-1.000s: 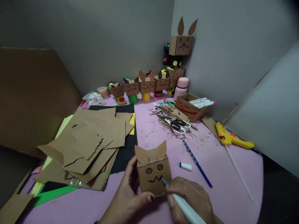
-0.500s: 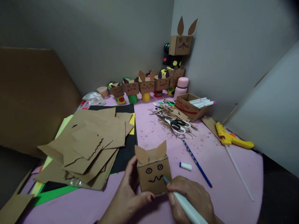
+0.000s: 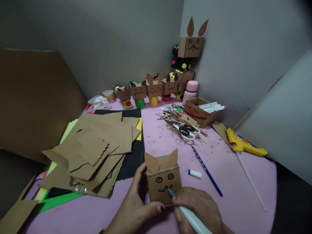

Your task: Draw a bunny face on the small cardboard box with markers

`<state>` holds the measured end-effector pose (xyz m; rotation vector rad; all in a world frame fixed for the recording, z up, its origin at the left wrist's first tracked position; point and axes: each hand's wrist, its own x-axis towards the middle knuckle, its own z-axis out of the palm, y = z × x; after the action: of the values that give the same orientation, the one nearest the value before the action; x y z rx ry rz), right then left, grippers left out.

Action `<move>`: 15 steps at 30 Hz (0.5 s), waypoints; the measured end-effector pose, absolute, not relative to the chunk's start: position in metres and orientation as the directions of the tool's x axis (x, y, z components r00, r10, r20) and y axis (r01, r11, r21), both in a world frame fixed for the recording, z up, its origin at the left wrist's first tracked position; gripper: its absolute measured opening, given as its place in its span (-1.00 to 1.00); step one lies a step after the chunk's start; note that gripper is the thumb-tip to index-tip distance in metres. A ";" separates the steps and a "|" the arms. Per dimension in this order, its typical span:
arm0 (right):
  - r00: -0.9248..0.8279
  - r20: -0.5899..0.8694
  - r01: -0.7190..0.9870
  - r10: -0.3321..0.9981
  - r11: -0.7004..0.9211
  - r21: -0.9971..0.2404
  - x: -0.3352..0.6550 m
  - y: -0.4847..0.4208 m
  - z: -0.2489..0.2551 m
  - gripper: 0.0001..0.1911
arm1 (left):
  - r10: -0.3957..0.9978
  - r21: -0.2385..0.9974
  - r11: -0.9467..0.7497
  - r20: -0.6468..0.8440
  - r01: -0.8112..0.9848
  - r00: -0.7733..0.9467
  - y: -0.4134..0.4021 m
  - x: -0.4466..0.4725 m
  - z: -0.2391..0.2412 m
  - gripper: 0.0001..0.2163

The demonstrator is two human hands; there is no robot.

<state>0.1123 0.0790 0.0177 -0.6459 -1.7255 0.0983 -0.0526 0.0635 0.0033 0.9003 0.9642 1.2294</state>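
A small cardboard box with two pointed ears stands at the table's near side, its front marked with ringed eyes and a wavy dark mouth. My left hand is closed around its left side, thumb across the lower front edge. In my right hand is a white marker, its tip against the box front at the middle of the mouth line. The white marker cap with a blue end lies to the right of the box, beside a blue pencil.
Cardboard pieces are stacked at left over black paper. Scissors rest on cardboard scraps. A box of markers, a pink bottle and several box-headed figures stand behind. A yellow glue gun lies right.
The marker tip has moved left, from the right end of the mouth line to its middle. The box appears slightly further right and lower, as the whole view has shifted a little.
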 end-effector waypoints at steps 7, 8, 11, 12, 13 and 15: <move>-0.150 0.878 0.367 0.455 0.850 -0.378 0.113 0.081 0.019 -0.84 | 0.992 0.938 0.120 -0.102 -0.325 0.073 0.064 -0.052 0.004 0.03; -0.151 0.875 0.370 0.459 0.847 -0.381 0.113 0.082 0.020 -0.84 | 0.992 0.938 0.118 -0.097 -0.327 0.079 0.064 -0.052 0.004 0.02; -0.144 0.873 0.372 0.466 0.843 -0.388 0.113 0.082 0.021 -0.83 | 0.992 0.940 0.113 -0.090 -0.322 0.085 0.064 -0.052 0.005 0.00; -0.139 0.873 0.373 0.467 0.841 -0.391 0.113 0.081 0.021 -0.83 | 0.992 0.941 0.114 -0.092 -0.319 0.082 0.064 -0.052 0.005 0.00; -0.133 0.874 0.374 0.467 0.840 -0.393 0.112 0.081 0.021 -0.82 | 0.992 0.942 0.117 -0.097 -0.314 0.079 0.064 -0.052 0.006 0.00; -0.120 0.877 0.377 0.465 0.839 -0.393 0.112 0.081 0.021 -0.83 | 0.992 0.945 0.124 -0.107 -0.302 0.073 0.064 -0.052 0.007 0.01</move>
<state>0.1119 0.0809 0.0212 -0.6529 -1.7321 0.0854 -0.0521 0.0638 0.0072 0.9226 0.9936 1.2156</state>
